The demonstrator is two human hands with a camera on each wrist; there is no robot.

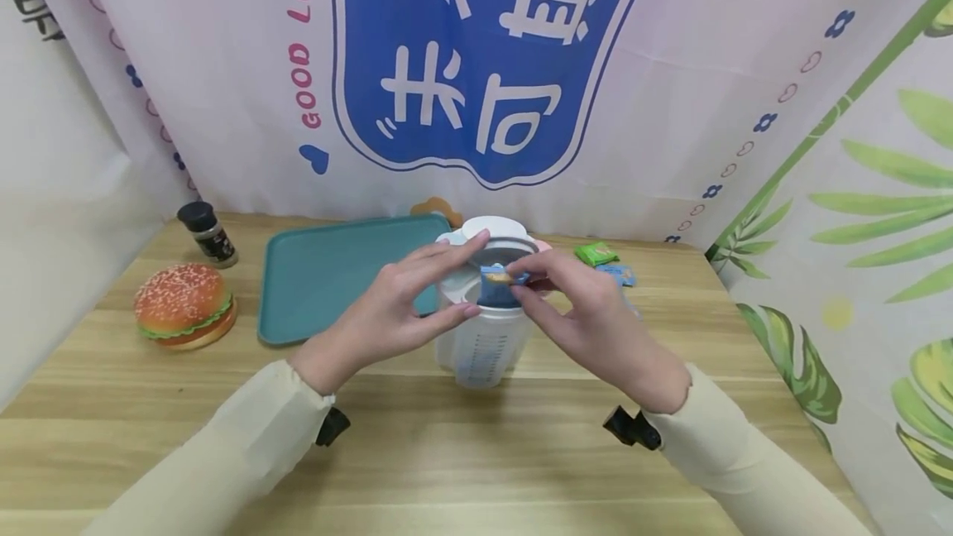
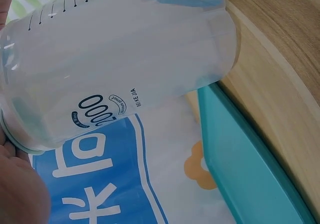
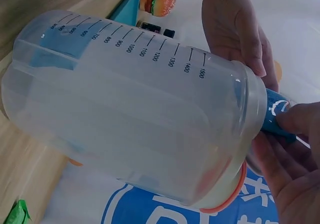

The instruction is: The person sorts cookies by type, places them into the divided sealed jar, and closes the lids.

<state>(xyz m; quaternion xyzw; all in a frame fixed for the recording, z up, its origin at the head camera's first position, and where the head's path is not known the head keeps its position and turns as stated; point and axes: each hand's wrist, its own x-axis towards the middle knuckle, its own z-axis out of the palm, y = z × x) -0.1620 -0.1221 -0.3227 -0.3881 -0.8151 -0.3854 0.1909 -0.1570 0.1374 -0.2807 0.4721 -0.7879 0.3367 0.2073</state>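
Observation:
A translucent storage jar (image 1: pixel 484 354) with a printed measuring scale stands upright on the table, a white round lid (image 1: pixel 494 227) raised behind its front opening. My right hand (image 1: pixel 596 325) pinches a small blue packet (image 1: pixel 497 294) between thumb and fingers at that opening. My left hand (image 1: pixel 390 296) rests its fairly straight fingers against the jar's top, thumb near the front rim. In the right wrist view, the packet (image 3: pixel 275 113) sits at the mouth, and a blue shape (image 3: pixel 62 48) shows through the wall near the jar's base.
Behind my left hand lies a teal tray (image 1: pixel 313 271). A toy hamburger (image 1: pixel 184 304) and a black-capped seasoning bottle (image 1: pixel 208 234) stand to its left. Right of the jar are a green packet (image 1: pixel 596 253) and blue packets (image 1: pixel 618 274). A printed cloth (image 1: pixel 246 106) hangs behind the table.

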